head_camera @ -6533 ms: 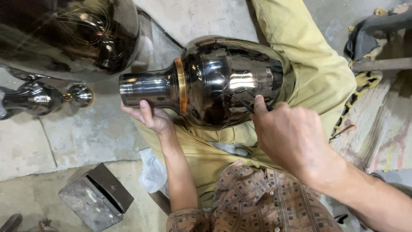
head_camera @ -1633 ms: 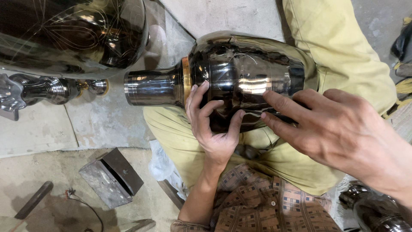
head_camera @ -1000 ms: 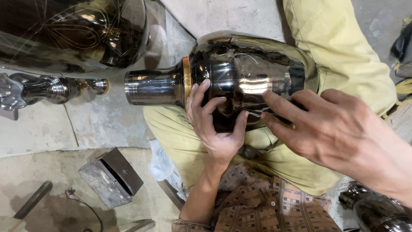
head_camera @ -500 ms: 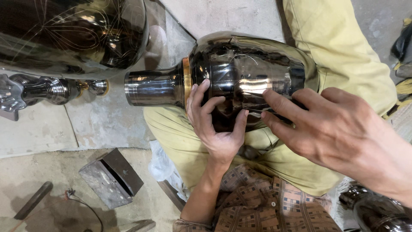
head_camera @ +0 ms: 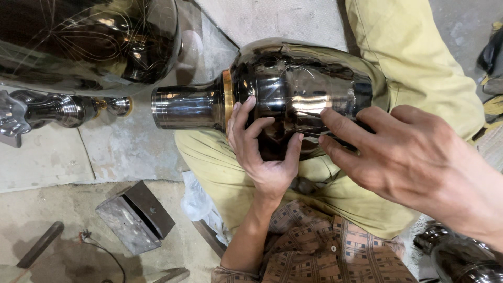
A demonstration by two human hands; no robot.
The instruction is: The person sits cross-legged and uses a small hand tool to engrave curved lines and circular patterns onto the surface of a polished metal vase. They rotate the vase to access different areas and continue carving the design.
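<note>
Our left hand [head_camera: 264, 149] is spread open across the near side of the dark metal vase [head_camera: 272, 99], fingers fanned and thumb out, pressing rather than gripping, while our right hand [head_camera: 403, 157] comes in from the right with its fingers bunched against the belly; whether they pinch a small tool we cannot tell, as whatever sits at the fingertips is hidden. The vase lies on its side across our lap, on the yellow trousers [head_camera: 419, 63], neck pointing left past our left hand. The risk, as we judge it: that rounded, polished body could roll or slide off the cloth, since neither hand closes around it, and a slip of the right fingers could drag a stray mark over the finish. It looks near-black and mirror-bright, with a gold band [head_camera: 227, 99] at the base of a straight, ringed neck and thin pale lines scored on the shoulder just above our left fingertips. Beyond the neck, further left, rests another large dark vessel [head_camera: 89, 42] and a slim metal piece [head_camera: 57, 110]; below our left wrist sits a grey metal block [head_camera: 135, 216] on the floor.
</note>
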